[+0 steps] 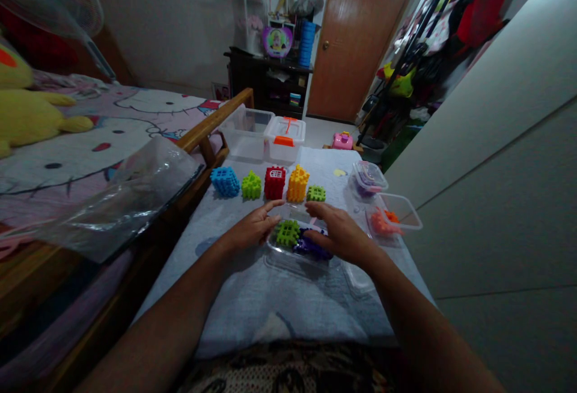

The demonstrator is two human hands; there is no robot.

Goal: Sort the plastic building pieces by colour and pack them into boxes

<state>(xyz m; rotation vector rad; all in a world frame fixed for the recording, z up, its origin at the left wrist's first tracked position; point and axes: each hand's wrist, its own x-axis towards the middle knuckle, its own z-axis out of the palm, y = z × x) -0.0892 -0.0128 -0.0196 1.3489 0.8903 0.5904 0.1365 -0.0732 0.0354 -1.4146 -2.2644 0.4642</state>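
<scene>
A clear plastic container (283, 253) stands on the cloth before me, with a green lattice block (287, 234) at its left and dark purple pieces (311, 246) at its right. My left hand (250, 226) is at the container's left side, index finger stretched out and thumb apart, holding nothing that I can see. Over the right side hovers my right hand (345, 234), fingers spread. Behind the container is a row of assembled blocks: blue (225, 181), lime green (251, 185), red with a white window (274, 185), yellow (298, 184) and a small green piece (316, 193).
To the right are a tub with orange pieces (385, 222), a lidded tub with purple pieces (368, 179) and a clear lid (359, 279). Two larger clear boxes (283, 148) stand at the back. A wooden bed rail (216, 118) borders the left; a white cabinet (505, 158) the right.
</scene>
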